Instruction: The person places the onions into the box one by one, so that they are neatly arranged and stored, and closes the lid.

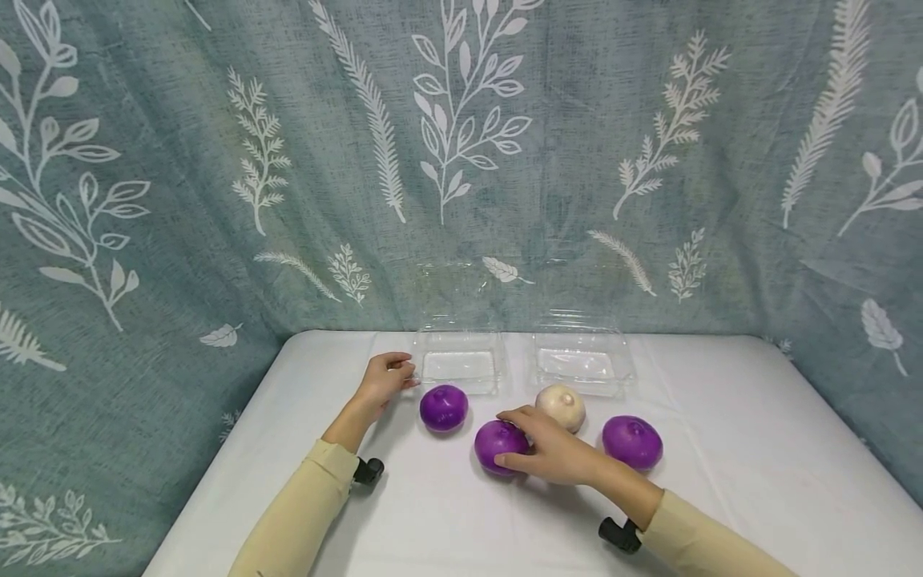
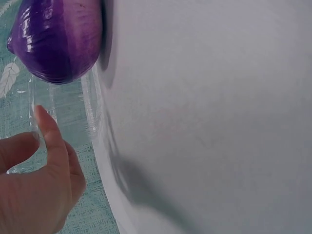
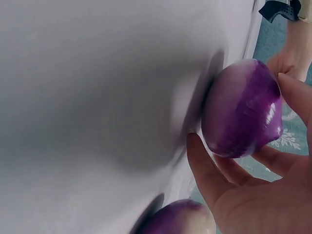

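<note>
My right hand (image 1: 554,447) holds a glossy purple onion (image 1: 499,445) on the white table. In the right wrist view its thumb lies at one side of that onion (image 3: 243,109), and the fingers curve round the other. At the left side of the left clear plastic container (image 1: 460,386) is my left hand (image 1: 385,383), its fingertips right at the edge. The left wrist view shows a gap between thumb and forefinger. A second purple onion (image 1: 443,408) sits just right of this hand. Beyond the right hand is a white onion (image 1: 560,407).
A third purple onion (image 1: 632,442) lies right of the white one. Another clear container (image 1: 582,383) stands at the back right, its lid raised like the left one's. A leaf-patterned curtain (image 1: 461,160) hangs behind the white table (image 1: 692,513).
</note>
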Motion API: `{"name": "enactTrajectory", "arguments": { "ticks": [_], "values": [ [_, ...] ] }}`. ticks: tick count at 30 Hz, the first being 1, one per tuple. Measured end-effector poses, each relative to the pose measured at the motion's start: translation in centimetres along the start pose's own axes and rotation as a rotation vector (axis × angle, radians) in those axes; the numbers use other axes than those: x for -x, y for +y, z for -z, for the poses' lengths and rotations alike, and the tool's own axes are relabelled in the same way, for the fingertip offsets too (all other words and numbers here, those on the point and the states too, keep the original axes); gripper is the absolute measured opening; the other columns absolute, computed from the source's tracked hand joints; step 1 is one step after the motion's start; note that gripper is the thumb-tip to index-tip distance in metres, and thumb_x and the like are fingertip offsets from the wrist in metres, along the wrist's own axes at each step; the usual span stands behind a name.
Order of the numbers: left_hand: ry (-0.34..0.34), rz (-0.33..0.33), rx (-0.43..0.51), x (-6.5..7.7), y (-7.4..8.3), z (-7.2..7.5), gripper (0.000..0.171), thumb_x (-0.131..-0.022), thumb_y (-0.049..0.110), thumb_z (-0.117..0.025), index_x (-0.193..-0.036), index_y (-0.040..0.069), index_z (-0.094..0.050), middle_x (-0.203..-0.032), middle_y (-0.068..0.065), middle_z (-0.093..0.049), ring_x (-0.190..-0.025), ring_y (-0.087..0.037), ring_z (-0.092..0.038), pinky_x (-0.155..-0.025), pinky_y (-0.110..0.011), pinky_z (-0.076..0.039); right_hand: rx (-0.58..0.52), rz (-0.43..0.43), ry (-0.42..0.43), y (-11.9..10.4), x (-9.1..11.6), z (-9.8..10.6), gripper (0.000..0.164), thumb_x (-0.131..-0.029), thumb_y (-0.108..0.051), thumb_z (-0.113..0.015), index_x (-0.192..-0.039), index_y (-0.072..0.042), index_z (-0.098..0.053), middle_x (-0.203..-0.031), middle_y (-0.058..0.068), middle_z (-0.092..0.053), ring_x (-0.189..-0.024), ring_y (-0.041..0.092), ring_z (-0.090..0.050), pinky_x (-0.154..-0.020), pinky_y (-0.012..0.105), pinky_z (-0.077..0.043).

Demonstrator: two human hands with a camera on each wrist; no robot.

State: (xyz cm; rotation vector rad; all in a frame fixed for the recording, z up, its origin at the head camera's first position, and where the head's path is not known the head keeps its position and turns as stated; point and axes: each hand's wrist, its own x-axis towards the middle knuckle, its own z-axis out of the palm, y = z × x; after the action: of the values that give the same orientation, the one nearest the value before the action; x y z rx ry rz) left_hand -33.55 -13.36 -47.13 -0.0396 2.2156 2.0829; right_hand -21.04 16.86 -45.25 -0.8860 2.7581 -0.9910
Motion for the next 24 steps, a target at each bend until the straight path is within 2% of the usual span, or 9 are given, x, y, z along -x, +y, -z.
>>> {"name": "enactTrajectory", "arguments": {
  "ticks": [7,14,20,24],
  "values": [
    [-0.014,-0.036,0.041,0.5,0.3,0.0,0.040,-0.099,-0.009,-0.055,-0.136,-0.022,-0.047,-0.100,-0.014,-0.051,-0.081,-0.017,-0.065,-0.078,-0.024,-0.063,-0.009,-0.022,-0.019,-0.2,-0.2,-0.3,0.069,-0.094,-0.044,-0.073,-0.143,0.000,-0.053,-0.133,0.017,-0.060,-0.122,0.034,-0.060,-0.105,0.055,-0.052],
    [-0.007,0.013,0.027,0.1,0.2,0.1,0.041,-0.100,-0.007,-0.056,-0.139,-0.017,-0.048,-0.104,-0.012,-0.052,-0.083,-0.017,-0.063,-0.080,-0.024,-0.063,-0.013,-0.016,-0.021,-0.1,-0.3,-0.2,0.068,-0.093,-0.043,-0.074,-0.142,0.000,-0.054,-0.132,0.016,-0.061,-0.121,0.034,-0.060,-0.105,0.055,-0.051],
    [-0.008,0.012,0.031,0.0,0.2,0.0,0.041,-0.100,-0.009,-0.055,-0.139,-0.018,-0.048,-0.101,-0.011,-0.052,-0.081,-0.013,-0.060,-0.076,-0.022,-0.063,-0.018,-0.019,-0.006,-0.2,-0.4,0.1,0.070,-0.092,-0.043,-0.076,-0.142,0.000,-0.054,-0.132,0.016,-0.062,-0.121,0.032,-0.061,-0.105,0.053,-0.052],
    [-0.013,0.008,0.034,0.0,0.3,0.1,0.042,-0.100,-0.008,-0.054,-0.140,-0.018,-0.047,-0.101,-0.013,-0.054,-0.080,-0.013,-0.062,-0.080,-0.026,-0.064,-0.017,-0.031,0.013,-0.4,-0.6,0.8,0.070,-0.091,-0.042,-0.077,-0.143,-0.001,-0.054,-0.137,0.017,-0.060,-0.124,0.033,-0.059,-0.105,0.052,-0.053]
  ]
}}
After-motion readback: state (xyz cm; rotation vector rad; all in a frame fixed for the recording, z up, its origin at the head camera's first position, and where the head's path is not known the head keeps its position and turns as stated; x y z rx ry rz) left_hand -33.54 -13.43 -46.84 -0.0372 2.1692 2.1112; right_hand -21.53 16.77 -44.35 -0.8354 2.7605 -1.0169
